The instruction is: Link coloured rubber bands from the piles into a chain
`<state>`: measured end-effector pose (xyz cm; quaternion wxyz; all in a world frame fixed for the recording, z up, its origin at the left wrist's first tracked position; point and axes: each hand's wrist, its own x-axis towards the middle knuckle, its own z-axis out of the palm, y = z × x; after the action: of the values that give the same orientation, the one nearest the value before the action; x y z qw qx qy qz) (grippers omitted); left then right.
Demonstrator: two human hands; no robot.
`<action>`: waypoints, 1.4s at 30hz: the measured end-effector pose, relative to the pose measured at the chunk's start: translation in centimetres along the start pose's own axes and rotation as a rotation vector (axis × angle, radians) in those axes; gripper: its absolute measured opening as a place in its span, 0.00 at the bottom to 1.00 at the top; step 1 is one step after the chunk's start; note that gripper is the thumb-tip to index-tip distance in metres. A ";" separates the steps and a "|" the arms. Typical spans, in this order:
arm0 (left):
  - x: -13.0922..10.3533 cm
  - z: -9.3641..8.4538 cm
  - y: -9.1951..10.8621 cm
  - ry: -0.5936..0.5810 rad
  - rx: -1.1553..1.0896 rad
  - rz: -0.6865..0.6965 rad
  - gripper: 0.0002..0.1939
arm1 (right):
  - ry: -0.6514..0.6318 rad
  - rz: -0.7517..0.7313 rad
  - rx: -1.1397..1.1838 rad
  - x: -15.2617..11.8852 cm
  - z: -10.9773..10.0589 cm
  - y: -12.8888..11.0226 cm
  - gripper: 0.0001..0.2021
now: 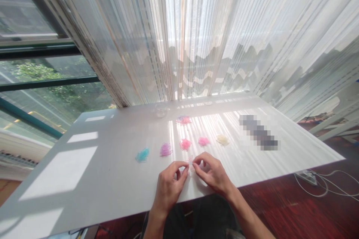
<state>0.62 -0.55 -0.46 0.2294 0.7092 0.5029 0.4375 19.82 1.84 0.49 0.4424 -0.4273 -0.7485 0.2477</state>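
Observation:
My left hand (171, 183) and my right hand (211, 171) meet near the table's front edge, each with thumb and index finger pinched. Something small and pale shows between the fingertips, too faint to name. Just beyond the hands lies a row of small heaps of thin, loop-like coloured pieces: a teal heap (143, 155), a purple heap (166, 149), a coral-red heap (185, 144), a pink heap (203, 141) and a pale yellow heap (222, 139). Farther back is a mixed heap (184, 120) of pink, red and bluish pieces.
The white table (117, 179) carries a clear round container (162, 110) at the back and a clear flat disc (208, 103) near it. A blurred-out dark object (259, 132) lies at the right. Striped sheer curtains (182, 37) hang behind; white cables (327, 183) lie on the floor.

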 end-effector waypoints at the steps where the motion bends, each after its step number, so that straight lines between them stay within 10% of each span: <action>1: 0.0 0.0 0.0 -0.002 -0.002 -0.004 0.05 | 0.003 0.002 -0.003 0.0 0.0 0.0 0.04; 42: 0.1 -0.2 0.6 0.023 -0.011 0.000 0.07 | -0.076 -0.032 -0.045 -0.1 0.0 0.1 0.04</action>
<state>0.76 -0.74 0.17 0.2274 0.7028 0.5032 0.4485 19.88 1.82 0.37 0.4078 -0.4156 -0.7768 0.2397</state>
